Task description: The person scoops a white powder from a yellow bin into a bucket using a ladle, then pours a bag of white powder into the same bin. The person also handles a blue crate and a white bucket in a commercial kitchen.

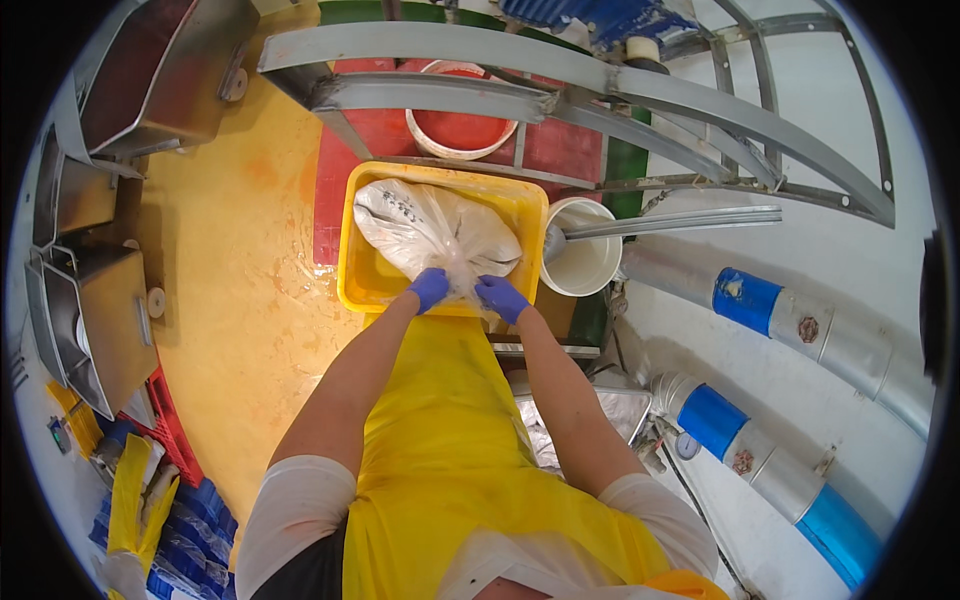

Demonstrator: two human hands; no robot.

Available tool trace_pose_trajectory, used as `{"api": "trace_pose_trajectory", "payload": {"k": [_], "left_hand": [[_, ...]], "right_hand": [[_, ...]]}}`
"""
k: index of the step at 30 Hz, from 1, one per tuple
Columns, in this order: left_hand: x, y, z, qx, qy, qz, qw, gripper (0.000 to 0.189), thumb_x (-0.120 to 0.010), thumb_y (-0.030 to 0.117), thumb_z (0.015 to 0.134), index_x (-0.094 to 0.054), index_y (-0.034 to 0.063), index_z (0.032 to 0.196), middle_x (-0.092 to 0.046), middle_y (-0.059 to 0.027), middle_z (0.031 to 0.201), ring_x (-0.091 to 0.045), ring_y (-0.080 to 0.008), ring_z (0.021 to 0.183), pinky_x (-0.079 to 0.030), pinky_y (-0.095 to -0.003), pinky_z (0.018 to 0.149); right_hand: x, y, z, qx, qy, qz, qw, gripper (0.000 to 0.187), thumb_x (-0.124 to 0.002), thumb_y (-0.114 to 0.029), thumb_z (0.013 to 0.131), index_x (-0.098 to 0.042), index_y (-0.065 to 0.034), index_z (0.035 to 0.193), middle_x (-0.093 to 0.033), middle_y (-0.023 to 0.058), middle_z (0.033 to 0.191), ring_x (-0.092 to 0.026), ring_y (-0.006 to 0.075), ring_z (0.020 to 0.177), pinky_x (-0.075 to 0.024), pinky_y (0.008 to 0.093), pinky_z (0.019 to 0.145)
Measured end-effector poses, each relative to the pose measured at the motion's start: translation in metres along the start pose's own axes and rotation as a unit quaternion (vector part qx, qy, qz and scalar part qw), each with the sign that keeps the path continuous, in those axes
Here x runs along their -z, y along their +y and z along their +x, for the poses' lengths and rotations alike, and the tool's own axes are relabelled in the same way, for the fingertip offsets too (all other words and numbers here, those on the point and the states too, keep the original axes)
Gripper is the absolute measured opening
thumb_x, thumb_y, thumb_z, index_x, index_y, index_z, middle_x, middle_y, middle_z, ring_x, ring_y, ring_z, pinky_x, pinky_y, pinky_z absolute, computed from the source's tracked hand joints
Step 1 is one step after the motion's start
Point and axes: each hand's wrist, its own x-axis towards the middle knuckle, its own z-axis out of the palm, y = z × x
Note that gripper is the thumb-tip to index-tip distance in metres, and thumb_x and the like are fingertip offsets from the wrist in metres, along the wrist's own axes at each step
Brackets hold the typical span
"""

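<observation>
A translucent plastic bag with pale contents and dark writing lies in a yellow plastic tub. Its gathered neck points towards me. My left hand, in a purple-blue glove, grips the bag's loose plastic on the left of the neck. On the right side, my right hand, gloved alike, holds the plastic near the tub's front rim. The fingertips of both hands are partly hidden by folds of film. A yellow apron hangs just below the tub.
A white bucket holding a long-handled metal tool stands right of the tub. Beyond are a grey metal frame and a bucket with red contents. Metal carts stand left on wet yellow floor; pipes run along the right wall.
</observation>
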Motion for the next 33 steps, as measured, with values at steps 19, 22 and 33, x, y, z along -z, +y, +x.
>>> {"api": "trace_pose_trajectory", "payload": {"k": [19,22,33], "left_hand": [[0.115,0.213,-0.158,0.052,0.193,-0.310,0.929,0.029,-0.054,0.020,0.096,-0.061,-0.0017,0.115,-0.065,-0.0068,0.097,-0.058,-0.0138,0.079,-0.049,-0.0276,0.073],[0.146,0.252,-0.141,-0.084,0.229,-0.391,0.887,0.032,-0.055,0.015,0.098,-0.055,-0.0012,0.125,-0.061,-0.0064,0.114,-0.058,-0.0147,0.103,-0.046,-0.0277,0.092],[0.181,0.185,-0.150,-0.048,0.348,-0.278,0.894,0.027,-0.052,0.000,0.093,-0.056,-0.0015,0.120,-0.061,-0.0082,0.114,-0.059,-0.0157,0.105,-0.047,-0.0284,0.093]], "right_hand": [[0.028,0.068,-0.007,0.203,0.121,-0.566,0.790,0.022,-0.048,-0.023,0.091,-0.059,-0.0040,0.088,-0.064,0.0157,0.085,-0.062,0.0325,0.072,-0.0479,0.0446,0.064],[-0.075,-0.007,-0.047,0.261,-0.008,-0.456,0.851,0.028,-0.049,-0.025,0.090,-0.061,-0.0002,0.095,-0.066,0.0212,0.096,-0.063,0.0368,0.083,-0.0481,0.0478,0.075],[0.077,0.066,-0.106,0.042,0.054,-0.564,0.823,0.026,-0.049,-0.019,0.090,-0.066,-0.0014,0.099,-0.067,0.0220,0.088,-0.067,0.0344,0.082,-0.0517,0.0477,0.075]]}}
